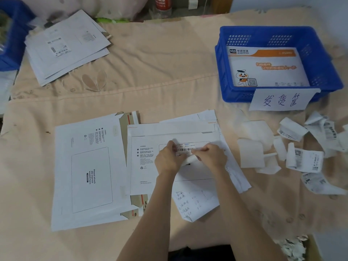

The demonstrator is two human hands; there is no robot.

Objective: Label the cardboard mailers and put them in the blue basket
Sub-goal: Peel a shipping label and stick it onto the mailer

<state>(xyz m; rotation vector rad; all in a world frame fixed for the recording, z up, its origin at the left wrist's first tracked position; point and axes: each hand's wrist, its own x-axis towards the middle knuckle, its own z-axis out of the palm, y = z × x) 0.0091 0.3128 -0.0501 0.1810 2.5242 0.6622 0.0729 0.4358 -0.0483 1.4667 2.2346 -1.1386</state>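
White label (185, 147) I'm pinching with left hand (166, 157) and right hand (211, 157), sticking onto the mailer (150, 178) left of the blue basket (224, 76); next, pressing flat

You're packing at home: a bedsheet (150, 59) with a leaf print covers the surface, a pillow (84, 6) behind
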